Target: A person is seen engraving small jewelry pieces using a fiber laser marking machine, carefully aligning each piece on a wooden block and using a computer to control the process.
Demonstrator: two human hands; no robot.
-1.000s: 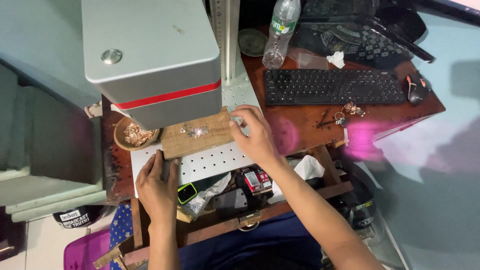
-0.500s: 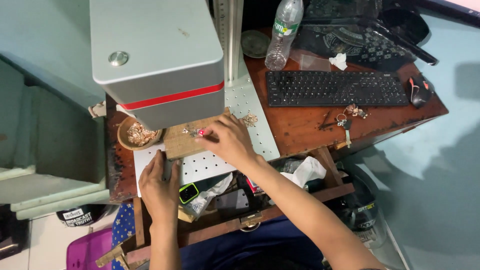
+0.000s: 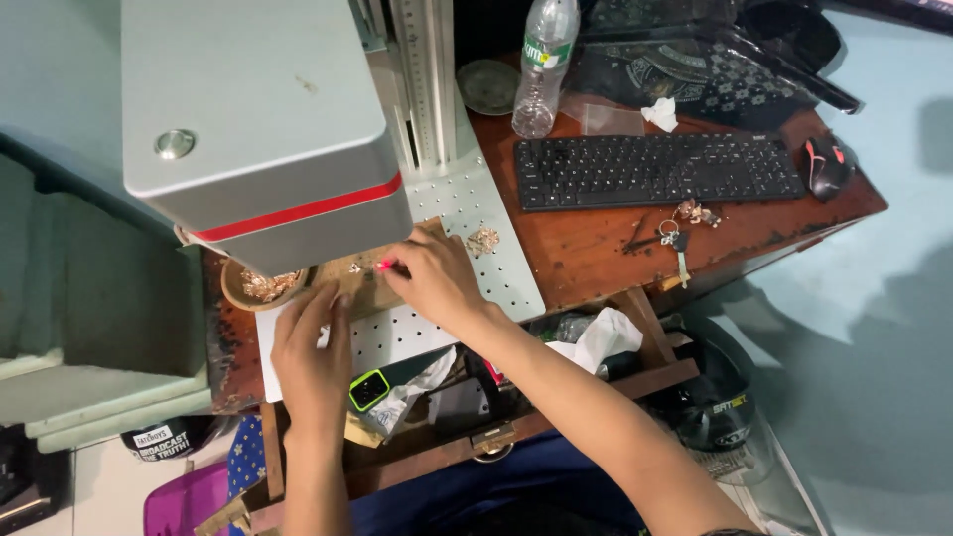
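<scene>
A reddish wooden desk is carrying a black keyboard, mouse and plastic bottle beyond the right hand, keys lying nearer.

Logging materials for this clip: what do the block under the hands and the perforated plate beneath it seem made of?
Block: likely unfinished wood, tan and matte. Perforated plate: probably pale, matte metal, with a regular grid of holes. Both hands rest on the block.

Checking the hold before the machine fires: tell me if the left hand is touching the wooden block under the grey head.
Touching. The head view shows the left hand with fingertips lying on the near edge of the wooden block; no gap shows between them.
</scene>
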